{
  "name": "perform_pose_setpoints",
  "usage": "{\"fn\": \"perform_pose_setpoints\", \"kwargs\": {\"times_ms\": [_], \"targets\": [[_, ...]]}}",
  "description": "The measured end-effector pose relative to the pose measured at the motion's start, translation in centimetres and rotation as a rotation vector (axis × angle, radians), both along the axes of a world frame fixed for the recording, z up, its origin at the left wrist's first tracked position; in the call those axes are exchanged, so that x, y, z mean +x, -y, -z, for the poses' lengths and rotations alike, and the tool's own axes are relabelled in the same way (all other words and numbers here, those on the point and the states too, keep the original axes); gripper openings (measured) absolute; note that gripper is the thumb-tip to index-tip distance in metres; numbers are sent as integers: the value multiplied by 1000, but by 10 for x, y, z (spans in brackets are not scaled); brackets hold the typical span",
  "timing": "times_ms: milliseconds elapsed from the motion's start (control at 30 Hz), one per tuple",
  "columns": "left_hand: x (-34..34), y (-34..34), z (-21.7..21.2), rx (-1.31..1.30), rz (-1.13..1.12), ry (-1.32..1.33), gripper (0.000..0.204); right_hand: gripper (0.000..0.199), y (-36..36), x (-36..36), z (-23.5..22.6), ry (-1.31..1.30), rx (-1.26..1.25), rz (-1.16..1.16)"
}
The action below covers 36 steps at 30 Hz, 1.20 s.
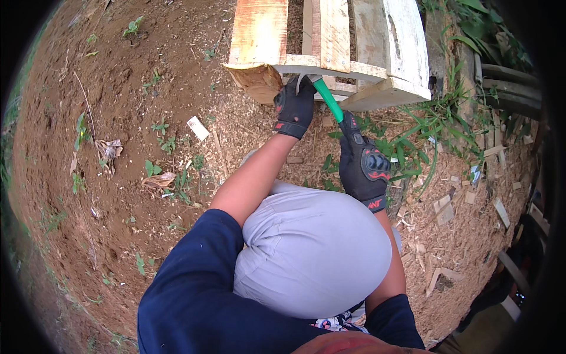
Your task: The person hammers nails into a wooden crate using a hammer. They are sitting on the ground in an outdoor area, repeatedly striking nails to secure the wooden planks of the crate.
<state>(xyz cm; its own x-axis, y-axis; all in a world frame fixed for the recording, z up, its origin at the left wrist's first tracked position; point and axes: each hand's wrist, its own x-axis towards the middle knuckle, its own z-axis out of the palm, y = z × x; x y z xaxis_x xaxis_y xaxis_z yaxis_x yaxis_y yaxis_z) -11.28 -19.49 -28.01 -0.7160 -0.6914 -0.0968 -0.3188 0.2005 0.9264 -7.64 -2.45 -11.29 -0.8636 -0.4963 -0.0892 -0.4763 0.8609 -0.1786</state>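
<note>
A weathered wooden pallet (330, 41) lies on the dirt ahead of me, its near cross board facing me. My left hand (293, 106), in a black glove, presses against the pallet's near edge beside a wooden block (259, 82). My right hand (364, 162), also in a black glove, grips the green handle of a hammer (328, 99). The hammer's metal head sits at the pallet's near board, close to my left hand's fingers. My grey-clad knee fills the middle of the view under both forearms.
Brown soil with small weeds spreads to the left. Wood chips and broken slat pieces (443, 206) litter the ground on the right. Green plants (424, 133) and stacked grey planks (510, 82) stand at the right edge. A pale wood scrap (198, 128) lies left of my arm.
</note>
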Motion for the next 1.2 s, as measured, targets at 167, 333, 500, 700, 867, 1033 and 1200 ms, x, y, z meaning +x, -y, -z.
{"fn": "perform_pose_setpoints", "kwargs": {"times_ms": [167,333,500,700,867,1033,1200], "targets": [[3,-5,-5,-5,105,20,34,52,-2,0,1,-19,82,-2],[1,-1,-11,10,35,-4,31,54,-4,-2,1,-86,16,-41],[4,-1,-7,-64,-63,-89,22,53,2,-4,-6,-18,17,-34],[4,2,-2,-40,11,-76,20,54,-2,-5,2,-31,32,-40],[5,-4,-6,-94,-96,-120,18,55,-2,-1,2,-59,38,-33],[4,11,8,-165,50,-80,32,55,-1,1,8,-50,8,-43],[3,1,-25,-70,34,-20,34,51,-10,-11,13,-15,49,18]]}}
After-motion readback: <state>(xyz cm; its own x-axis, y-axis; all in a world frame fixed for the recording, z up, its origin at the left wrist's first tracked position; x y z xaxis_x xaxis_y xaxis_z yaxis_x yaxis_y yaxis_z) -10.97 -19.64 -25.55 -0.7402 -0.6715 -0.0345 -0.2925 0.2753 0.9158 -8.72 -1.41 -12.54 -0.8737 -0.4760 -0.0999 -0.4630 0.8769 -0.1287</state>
